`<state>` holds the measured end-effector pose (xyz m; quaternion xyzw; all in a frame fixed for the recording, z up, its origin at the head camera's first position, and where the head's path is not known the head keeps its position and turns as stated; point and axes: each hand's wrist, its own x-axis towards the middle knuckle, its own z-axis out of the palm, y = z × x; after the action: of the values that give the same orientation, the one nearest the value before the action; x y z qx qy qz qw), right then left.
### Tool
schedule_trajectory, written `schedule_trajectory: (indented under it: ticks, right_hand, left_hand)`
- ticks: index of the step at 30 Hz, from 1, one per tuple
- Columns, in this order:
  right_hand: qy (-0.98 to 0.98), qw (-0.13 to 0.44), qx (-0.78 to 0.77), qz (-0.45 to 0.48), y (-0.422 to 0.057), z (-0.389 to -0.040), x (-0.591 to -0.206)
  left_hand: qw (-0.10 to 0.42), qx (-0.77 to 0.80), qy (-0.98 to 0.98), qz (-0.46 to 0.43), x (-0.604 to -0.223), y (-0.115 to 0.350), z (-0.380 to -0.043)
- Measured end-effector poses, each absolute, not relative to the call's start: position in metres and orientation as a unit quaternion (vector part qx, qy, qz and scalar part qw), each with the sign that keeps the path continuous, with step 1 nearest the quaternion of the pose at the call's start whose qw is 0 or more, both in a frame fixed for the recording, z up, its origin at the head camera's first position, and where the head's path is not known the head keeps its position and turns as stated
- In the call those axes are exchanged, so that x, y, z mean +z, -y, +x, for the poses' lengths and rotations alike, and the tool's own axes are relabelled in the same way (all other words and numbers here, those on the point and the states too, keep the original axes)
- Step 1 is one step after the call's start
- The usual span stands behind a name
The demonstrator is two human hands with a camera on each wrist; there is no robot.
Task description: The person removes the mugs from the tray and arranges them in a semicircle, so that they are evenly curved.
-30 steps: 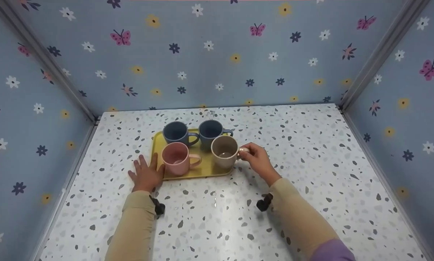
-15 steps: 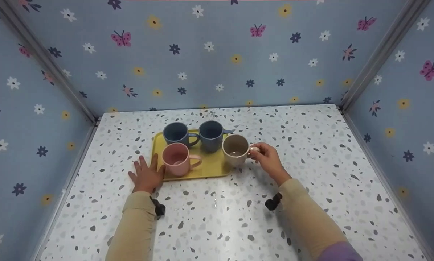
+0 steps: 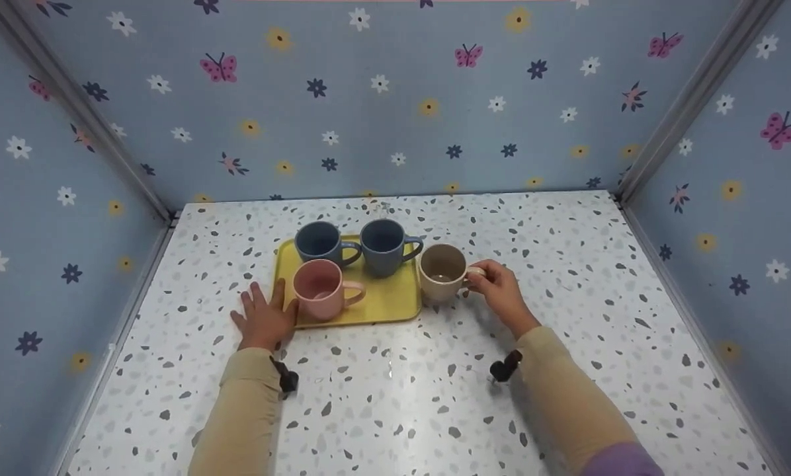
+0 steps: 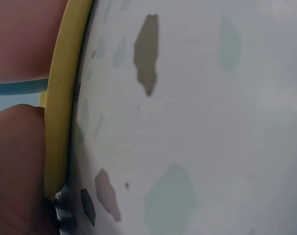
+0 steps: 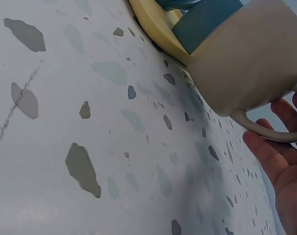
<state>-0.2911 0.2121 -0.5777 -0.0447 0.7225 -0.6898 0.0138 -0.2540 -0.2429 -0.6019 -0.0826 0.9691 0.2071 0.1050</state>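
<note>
My right hand (image 3: 500,292) pinches the handle of a beige mug (image 3: 442,272), which is upright just past the right edge of a yellow tray (image 3: 389,309). In the right wrist view, fingers (image 5: 273,161) curl around the handle of that mug (image 5: 251,54). With fingers spread, my left hand (image 3: 266,318) rests at the tray's left front corner, beside a pink mug (image 3: 319,297). Its palm shows against the tray rim (image 4: 60,122) in the left wrist view. Two blue mugs, one at left (image 3: 317,246) and one at right (image 3: 382,254), stand along the tray's back.
The speckled white table (image 3: 395,396) carries everything. Behind it rises a blue patterned wall (image 3: 395,119), with side panels at left (image 3: 51,264) and right (image 3: 739,218). Dark wrist cameras hang beside the left sleeve (image 3: 243,403) and the right sleeve (image 3: 561,383).
My right hand has carried the beige mug rightward, from the tray's front right corner to beyond its right edge. The left hand, the tray and the other mugs stay put.
</note>
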Motion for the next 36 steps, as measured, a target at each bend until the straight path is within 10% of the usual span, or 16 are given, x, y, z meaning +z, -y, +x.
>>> schedule_trajectory:
  ticks: [36]
  right_hand:
    - [-0.78, 0.031, -0.625, 0.023, -0.23, -0.317, -0.581]
  left_hand:
    - [0.116, 0.213, -0.966, -0.093, -0.604, 0.242, -0.258]
